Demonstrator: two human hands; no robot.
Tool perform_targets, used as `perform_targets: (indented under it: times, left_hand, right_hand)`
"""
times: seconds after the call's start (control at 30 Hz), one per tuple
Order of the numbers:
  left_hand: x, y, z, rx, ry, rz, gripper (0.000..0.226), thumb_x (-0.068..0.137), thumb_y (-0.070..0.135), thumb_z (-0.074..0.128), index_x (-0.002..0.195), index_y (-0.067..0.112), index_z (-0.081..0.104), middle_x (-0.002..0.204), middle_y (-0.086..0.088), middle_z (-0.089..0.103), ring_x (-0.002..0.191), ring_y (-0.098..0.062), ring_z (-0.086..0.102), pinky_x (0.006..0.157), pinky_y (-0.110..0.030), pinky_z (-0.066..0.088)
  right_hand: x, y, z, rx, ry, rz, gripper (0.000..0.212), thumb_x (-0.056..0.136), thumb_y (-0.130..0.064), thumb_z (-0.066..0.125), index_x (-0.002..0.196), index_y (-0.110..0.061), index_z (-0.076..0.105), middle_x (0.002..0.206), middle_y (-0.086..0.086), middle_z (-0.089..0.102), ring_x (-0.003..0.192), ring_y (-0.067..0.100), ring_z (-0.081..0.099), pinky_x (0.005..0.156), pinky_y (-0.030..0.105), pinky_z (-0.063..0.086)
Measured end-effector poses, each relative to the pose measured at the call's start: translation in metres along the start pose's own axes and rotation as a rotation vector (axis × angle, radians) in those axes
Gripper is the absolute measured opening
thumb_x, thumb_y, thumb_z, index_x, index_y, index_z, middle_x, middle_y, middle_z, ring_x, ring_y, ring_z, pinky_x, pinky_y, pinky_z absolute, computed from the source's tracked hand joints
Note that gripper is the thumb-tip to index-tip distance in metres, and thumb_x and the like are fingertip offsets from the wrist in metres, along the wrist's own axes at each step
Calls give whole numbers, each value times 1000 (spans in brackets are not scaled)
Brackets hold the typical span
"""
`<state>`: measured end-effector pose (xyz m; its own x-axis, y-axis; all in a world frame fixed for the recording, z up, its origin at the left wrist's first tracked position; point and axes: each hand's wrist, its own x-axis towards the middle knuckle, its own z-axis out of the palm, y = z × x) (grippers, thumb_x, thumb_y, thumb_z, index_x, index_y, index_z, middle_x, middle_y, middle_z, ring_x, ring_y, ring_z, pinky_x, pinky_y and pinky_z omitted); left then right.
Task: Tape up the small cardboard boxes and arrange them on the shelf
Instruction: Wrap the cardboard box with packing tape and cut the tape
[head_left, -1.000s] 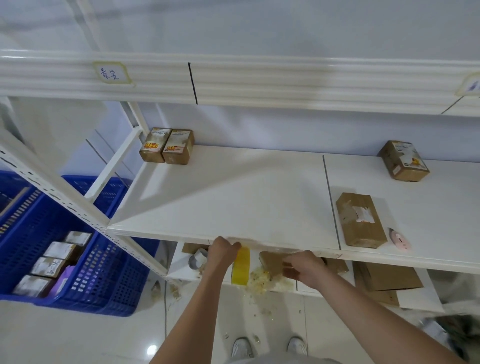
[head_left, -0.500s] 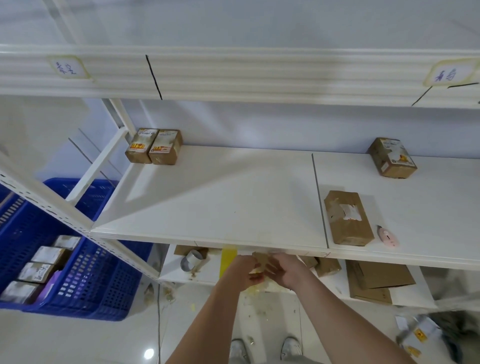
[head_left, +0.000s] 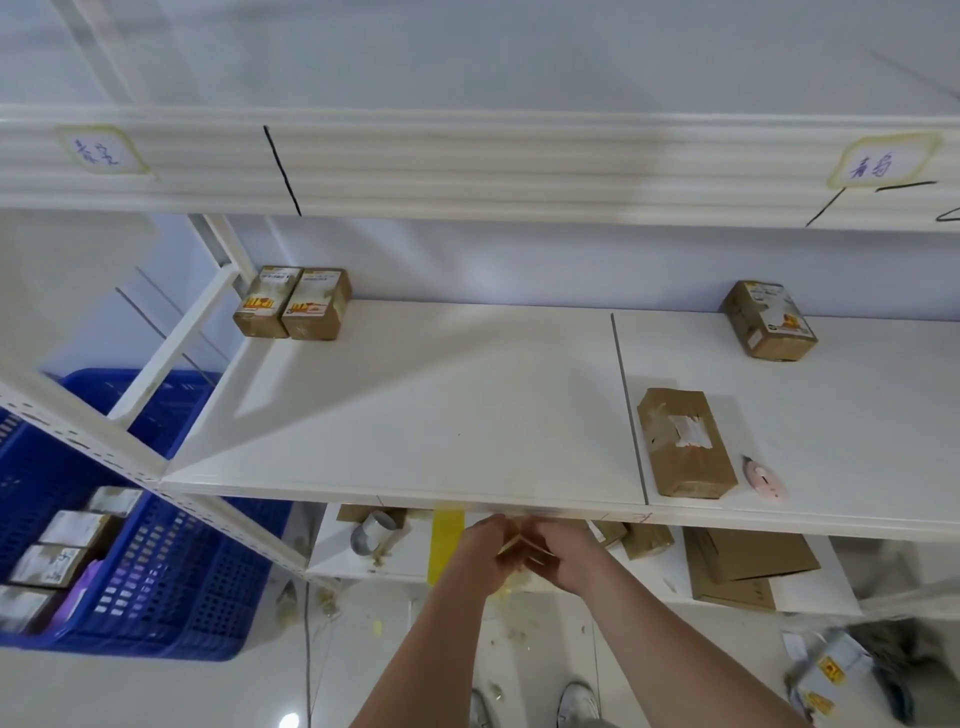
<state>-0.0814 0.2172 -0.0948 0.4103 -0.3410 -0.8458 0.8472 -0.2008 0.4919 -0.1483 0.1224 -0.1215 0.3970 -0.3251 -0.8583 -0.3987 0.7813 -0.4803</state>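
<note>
Just below the front edge of the white shelf (head_left: 415, 415), my left hand (head_left: 480, 553) and my right hand (head_left: 563, 558) meet around a small cardboard box (head_left: 522, 550); both grip it, and most of it is hidden by my fingers. A strip of yellow tape (head_left: 445, 540) hangs to the left of my left hand. Two taped boxes (head_left: 293, 304) stand side by side at the shelf's back left. Another small box (head_left: 769, 319) lies at the back right, and a longer taped box (head_left: 683, 441) lies near the front right.
A pink cutter (head_left: 762, 478) lies beside the long box. A tape roll (head_left: 373, 535) and flat cardboard (head_left: 748, 564) sit on the lower shelf. A blue crate (head_left: 171, 587) with several boxes stands on the floor at left. Scraps litter the floor.
My hands have come together from apart; the left hand moved right off the yellow tape onto the box held by the right hand. The camera view shifted slightly right.
</note>
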Motion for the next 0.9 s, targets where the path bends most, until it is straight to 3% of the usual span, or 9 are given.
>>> perform_targets:
  times: [0.13, 0.27, 0.37, 0.5, 0.57, 0.63, 0.73, 0.8, 0.9]
  left_hand:
    - [1, -5, 2, 50, 61, 36, 15, 100, -4, 52, 92, 2, 63, 92, -15, 62, 79, -24, 62, 60, -32, 56]
    - [8, -9, 7, 171, 171, 61, 6, 97, 2, 61, 94, 5, 64, 87, -13, 62, 80, -31, 65, 64, -36, 59]
    - [13, -13, 9, 155, 200, 116, 3, 95, 7, 65, 95, 3, 66, 89, -15, 65, 80, -34, 68, 65, -35, 60]
    - [17, -19, 15, 197, 261, 140, 13, 98, 9, 59, 88, 4, 65, 97, -21, 69, 90, -39, 71, 77, -44, 63]
    - [15, -20, 16, 202, 288, 147, 12, 98, 10, 59, 89, 4, 64, 100, -23, 70, 90, -39, 71, 78, -46, 63]
    - [17, -19, 14, 168, 287, 134, 14, 98, 10, 61, 87, 4, 64, 100, -23, 70, 91, -39, 72, 74, -43, 63]
    - [17, -16, 14, 105, 243, 108, 10, 99, 13, 62, 101, 5, 66, 104, -22, 69, 94, -39, 71, 77, -43, 61]
    - [13, -14, 14, 81, 222, 108, 8, 99, 12, 61, 103, 7, 66, 100, -19, 70, 88, -37, 70, 75, -42, 58]
    - [7, -11, 12, 43, 226, 100, 15, 100, 11, 59, 88, 5, 65, 83, -14, 68, 71, -31, 62, 62, -36, 49]
  right_hand:
    - [3, 3, 1, -46, 31, -11, 9, 89, -9, 75, 98, -8, 73, 89, 7, 67, 75, 21, 58, 69, 34, 53]
    - [8, 6, 0, -58, 108, -59, 10, 86, -5, 78, 96, -7, 75, 102, 12, 73, 79, 25, 64, 69, 35, 56]
    - [15, 8, 2, -57, 150, -94, 13, 82, -4, 82, 94, -3, 76, 100, 15, 75, 86, 30, 69, 69, 37, 60]
    - [19, 13, -1, -63, 160, -134, 2, 88, -5, 75, 90, -6, 75, 98, 14, 76, 86, 31, 70, 72, 39, 62]
    - [19, 14, 1, -93, 165, -139, 1, 89, -6, 75, 89, -7, 75, 96, 13, 76, 86, 30, 71, 70, 39, 62]
    - [19, 13, 4, -127, 192, -146, 4, 89, -6, 74, 85, -7, 74, 94, 13, 76, 88, 31, 71, 77, 43, 62]
    - [16, 10, 8, -169, 211, -135, 10, 88, 2, 66, 80, -4, 69, 85, 15, 71, 75, 29, 66, 75, 43, 60]
    - [11, 8, 11, -202, 198, -139, 13, 85, 7, 57, 81, -2, 65, 78, 16, 64, 63, 28, 60, 67, 38, 53]
    - [2, 5, 15, -220, 172, -120, 11, 88, 4, 55, 84, -3, 63, 83, 16, 58, 71, 28, 55, 66, 35, 49]
